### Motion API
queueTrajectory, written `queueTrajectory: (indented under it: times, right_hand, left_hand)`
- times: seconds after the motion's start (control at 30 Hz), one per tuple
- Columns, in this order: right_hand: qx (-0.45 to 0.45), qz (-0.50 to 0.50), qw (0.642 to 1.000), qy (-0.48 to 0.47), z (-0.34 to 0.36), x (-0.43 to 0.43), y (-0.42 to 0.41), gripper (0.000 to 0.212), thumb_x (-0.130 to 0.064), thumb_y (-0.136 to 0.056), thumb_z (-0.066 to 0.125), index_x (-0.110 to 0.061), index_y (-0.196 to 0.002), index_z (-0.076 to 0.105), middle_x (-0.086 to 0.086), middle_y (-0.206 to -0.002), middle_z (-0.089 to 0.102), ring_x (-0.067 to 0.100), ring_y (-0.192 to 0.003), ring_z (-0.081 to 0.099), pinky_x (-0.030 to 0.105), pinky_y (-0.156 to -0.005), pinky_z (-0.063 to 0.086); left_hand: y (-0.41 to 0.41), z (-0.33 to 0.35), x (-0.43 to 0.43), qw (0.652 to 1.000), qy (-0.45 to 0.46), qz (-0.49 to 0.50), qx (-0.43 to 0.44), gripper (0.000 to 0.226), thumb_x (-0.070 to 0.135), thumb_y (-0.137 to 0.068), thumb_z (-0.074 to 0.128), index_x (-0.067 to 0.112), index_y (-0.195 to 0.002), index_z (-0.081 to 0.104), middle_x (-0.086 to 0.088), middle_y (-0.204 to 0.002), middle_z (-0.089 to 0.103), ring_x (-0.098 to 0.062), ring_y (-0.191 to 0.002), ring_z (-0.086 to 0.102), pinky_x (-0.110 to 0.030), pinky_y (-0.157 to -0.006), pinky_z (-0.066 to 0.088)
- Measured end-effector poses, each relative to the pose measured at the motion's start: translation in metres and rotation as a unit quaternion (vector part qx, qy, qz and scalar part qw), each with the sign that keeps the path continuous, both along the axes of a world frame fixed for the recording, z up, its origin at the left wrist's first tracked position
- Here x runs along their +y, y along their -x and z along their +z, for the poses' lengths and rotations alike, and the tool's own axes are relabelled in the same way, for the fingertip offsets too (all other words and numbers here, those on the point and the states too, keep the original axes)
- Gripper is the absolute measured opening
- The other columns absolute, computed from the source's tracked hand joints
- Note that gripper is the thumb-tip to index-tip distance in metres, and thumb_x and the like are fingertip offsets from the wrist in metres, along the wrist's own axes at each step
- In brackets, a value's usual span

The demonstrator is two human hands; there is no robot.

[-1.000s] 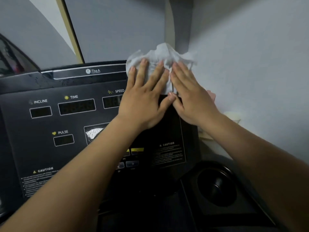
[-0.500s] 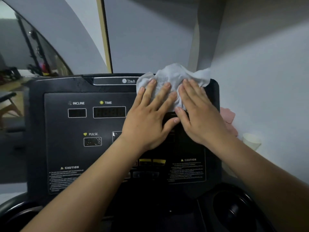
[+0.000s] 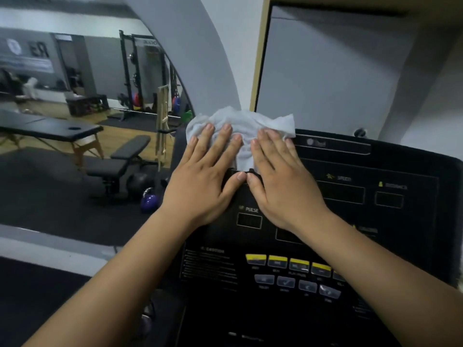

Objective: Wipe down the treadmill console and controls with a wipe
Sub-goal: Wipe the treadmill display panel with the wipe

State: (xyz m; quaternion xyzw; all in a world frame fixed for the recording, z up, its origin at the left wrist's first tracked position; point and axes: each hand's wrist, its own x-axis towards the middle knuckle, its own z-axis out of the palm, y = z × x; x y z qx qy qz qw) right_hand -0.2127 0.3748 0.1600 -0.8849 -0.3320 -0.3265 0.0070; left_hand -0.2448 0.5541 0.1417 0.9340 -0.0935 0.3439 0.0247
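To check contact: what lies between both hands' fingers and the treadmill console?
A crumpled white wipe, pressed onto the console by the left hand and right hand; head view.

The console [image 3: 400,161] reads PULSE clearly; SPEED, DISTANCE and CAUTION are blurred but legible.

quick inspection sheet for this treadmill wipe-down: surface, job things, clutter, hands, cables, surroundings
surface: black treadmill console, display windows dark; row of yellow and grey buttons on its lower part, uncovered.
job's things: crumpled white wipe at the console's upper left corner, reaching over the top edge.
clutter: nothing seen.
hands: left hand and right hand side by side, fingers straight, pressing the wipe onto the console.
cables: nothing seen.
surroundings: grey wall behind; to the left a black massage table, black weight bench and purple kettlebell on the floor.
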Motion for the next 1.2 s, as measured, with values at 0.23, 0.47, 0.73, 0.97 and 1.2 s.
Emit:
queueTrajectory:
  times: [0.23, 0.47, 0.73, 0.97, 1.2]
  right_hand:
    - [-0.006, 0.028, 0.998, 0.047, -0.002, 0.07, 0.005, 0.066, -0.034, -0.097, 0.035, -0.002, -0.151, 0.016, 0.016, -0.161, 0.01, 0.027, -0.149, 0.002, 0.042, -0.121, -0.001]
    - [0.044, 0.064, 0.992, 0.103, -0.098, 0.033, 0.076, 0.069, -0.044, -0.094, 0.038, 0.001, -0.146, 0.034, 0.019, -0.155, 0.028, 0.031, -0.145, 0.021, 0.042, -0.12, 0.014]
    - [0.011, 0.012, 0.997, 0.079, -0.045, 0.049, 0.04, 0.067, -0.037, -0.095, 0.042, 0.004, -0.146, 0.031, 0.024, -0.154, 0.026, 0.036, -0.145, 0.022, 0.045, -0.119, 0.014]
    - [0.003, -0.02, 0.999, 0.051, -0.034, 0.053, 0.029, 0.07, -0.039, -0.094, 0.034, 0.0, -0.151, 0.021, 0.022, -0.159, 0.014, 0.034, -0.148, 0.01, 0.048, -0.12, 0.009]
    - [0.032, 0.034, 0.994, 0.101, -0.132, 0.013, 0.09, 0.066, -0.044, -0.097, 0.041, -0.001, -0.146, 0.035, 0.019, -0.157, 0.024, 0.032, -0.146, 0.019, 0.048, -0.118, 0.019]
  left_hand:
    - [0.021, -0.016, 0.043, 0.994, 0.103, -0.017, 0.032, 0.064, 0.047, -0.103, 0.025, 0.02, -0.157, 0.005, -0.002, -0.165, -0.008, -0.022, -0.15, -0.015, -0.04, -0.123, -0.002]
    - [0.097, -0.116, 0.038, 0.991, 0.053, -0.078, 0.094, 0.07, 0.059, -0.101, 0.026, 0.014, -0.155, 0.022, -0.003, -0.165, 0.006, -0.03, -0.151, -0.009, -0.05, -0.119, 0.022]
    - [0.049, -0.06, 0.051, 0.995, 0.03, -0.078, 0.056, 0.071, 0.057, -0.099, 0.026, 0.014, -0.155, 0.024, -0.008, -0.164, 0.009, -0.039, -0.149, -0.011, -0.052, -0.121, 0.008]
    - [0.031, -0.041, 0.048, 0.993, 0.052, -0.1, 0.026, 0.068, 0.051, -0.102, 0.034, 0.011, -0.155, 0.019, -0.008, -0.165, 0.008, -0.029, -0.151, -0.009, -0.049, -0.122, 0.004]
    - [0.101, -0.137, 0.051, 0.987, 0.006, -0.133, 0.094, 0.067, 0.049, -0.102, 0.031, 0.009, -0.154, 0.023, -0.007, -0.164, 0.011, -0.024, -0.152, -0.002, -0.045, -0.123, 0.007]
